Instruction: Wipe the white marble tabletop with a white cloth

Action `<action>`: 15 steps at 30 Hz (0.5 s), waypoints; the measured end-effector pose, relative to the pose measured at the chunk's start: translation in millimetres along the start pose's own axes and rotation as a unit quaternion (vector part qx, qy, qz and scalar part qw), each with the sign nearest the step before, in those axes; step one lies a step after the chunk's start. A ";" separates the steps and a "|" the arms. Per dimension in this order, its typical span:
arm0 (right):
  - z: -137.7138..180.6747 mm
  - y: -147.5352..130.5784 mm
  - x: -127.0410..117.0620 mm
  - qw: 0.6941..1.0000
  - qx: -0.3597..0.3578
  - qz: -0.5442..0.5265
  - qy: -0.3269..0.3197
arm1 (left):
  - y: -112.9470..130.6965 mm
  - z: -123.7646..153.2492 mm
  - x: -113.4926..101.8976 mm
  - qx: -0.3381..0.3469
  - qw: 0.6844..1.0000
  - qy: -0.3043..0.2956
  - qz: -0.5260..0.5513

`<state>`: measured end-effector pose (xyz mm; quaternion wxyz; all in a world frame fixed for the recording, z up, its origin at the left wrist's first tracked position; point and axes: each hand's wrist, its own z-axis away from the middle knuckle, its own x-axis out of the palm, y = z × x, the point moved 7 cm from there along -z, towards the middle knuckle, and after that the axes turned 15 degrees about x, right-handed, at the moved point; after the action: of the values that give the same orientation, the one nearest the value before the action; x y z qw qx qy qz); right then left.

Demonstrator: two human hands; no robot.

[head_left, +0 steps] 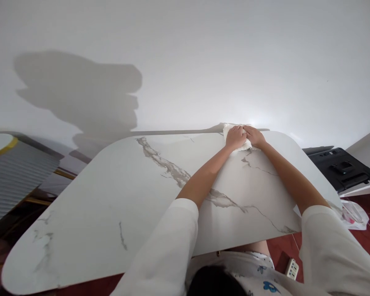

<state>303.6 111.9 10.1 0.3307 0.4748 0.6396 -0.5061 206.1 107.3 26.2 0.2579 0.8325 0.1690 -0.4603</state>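
Observation:
Both my arms reach across a white marble-patterned table (117, 197) to its far edge by the wall. My left hand (235, 137) and my right hand (255, 136) rest side by side on a white crumpled cloth (246, 144), pressing it onto the tabletop. The fingers of both hands are curled down over the cloth, which shows only around and under them. White sleeves cover my upper arms.
A white wall (203, 61) stands right behind the table. A black device (339, 166) sits at the right on a white ledge. A plastic bag (353, 214) lies beyond the table's right edge. A white power strip (291, 269) lies on the red floor. A grey ribbed cabinet (15, 172) stands at the left.

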 end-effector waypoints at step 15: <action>99.3 -35.4 -10.9 0.999 -0.021 0.033 -0.015 | 63.1 84.4 -26.1 0.001 1.000 -0.028 0.010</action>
<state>268.1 12.2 5.1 0.3662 0.4808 0.6294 -0.4884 167.8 5.6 28.3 0.2665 0.8212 0.1534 -0.4806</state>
